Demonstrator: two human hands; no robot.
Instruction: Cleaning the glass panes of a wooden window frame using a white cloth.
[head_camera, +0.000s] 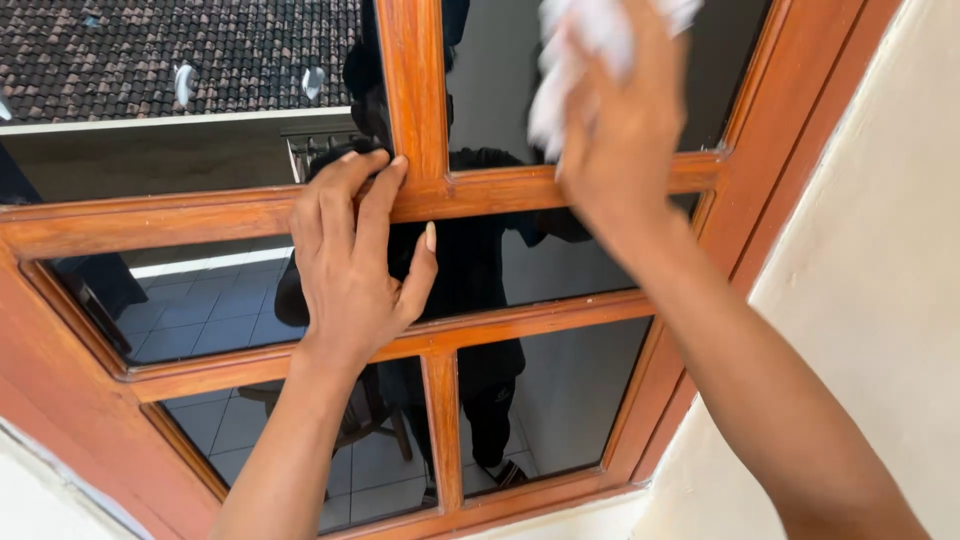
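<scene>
A brown wooden window frame (200, 212) with several glass panes fills the view, tilted. My left hand (352, 262) lies flat against a middle pane, fingertips resting on the horizontal wooden bar, fingers apart, holding nothing. My right hand (625, 125) is raised against the upper right pane and grips a crumpled white cloth (585, 55), which is blurred and pressed to the glass (500, 70).
The dark panes reflect a person's body, a tiled floor and a tiled roof (180, 50). A cream wall (870, 260) borders the frame on the right. White wall shows at the lower left corner (40, 500).
</scene>
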